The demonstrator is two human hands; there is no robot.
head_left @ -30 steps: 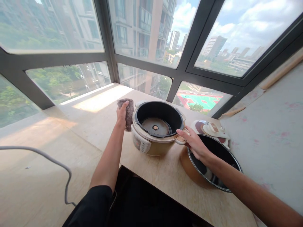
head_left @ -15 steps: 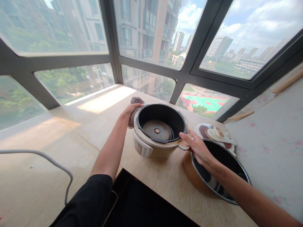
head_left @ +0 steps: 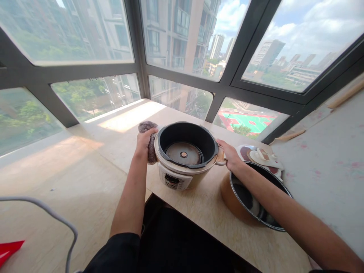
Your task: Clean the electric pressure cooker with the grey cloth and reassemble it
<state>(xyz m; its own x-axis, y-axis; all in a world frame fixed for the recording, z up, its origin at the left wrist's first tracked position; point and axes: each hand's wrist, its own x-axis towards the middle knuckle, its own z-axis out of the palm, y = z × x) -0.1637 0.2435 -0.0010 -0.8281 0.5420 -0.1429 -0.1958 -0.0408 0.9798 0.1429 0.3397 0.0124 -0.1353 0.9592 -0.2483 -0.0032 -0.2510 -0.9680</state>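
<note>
An electric pressure cooker [head_left: 199, 177], lidless, stands upright on the counter. Its inside shows a dark wall and a round heating plate [head_left: 176, 153] with a small centre knob; no inner pot sits in it. My left hand [head_left: 144, 142] is closed on a fuzzy brown cloth [head_left: 152, 151], pressed against the cooker's left side; whether its fingers also hold a handle there is hidden. On the opposite side my right hand [head_left: 231, 154] grips the cooker's light side handle [head_left: 220, 157]. The control panel [head_left: 174, 179] faces me, slightly to the left.
Right of the cooker, a large brown pot [head_left: 231, 199] with a black inside stands under my right forearm. Behind it lies a white and brown lid [head_left: 260, 156] near the wall. A grey cord [head_left: 54, 214] and a red item [head_left: 10, 250] are at the left. Windows enclose the counter.
The cooker has turned, bringing its panel more toward me, and sits slightly further left. My left hand and the cloth shifted left. My right thumb has left the rim.
</note>
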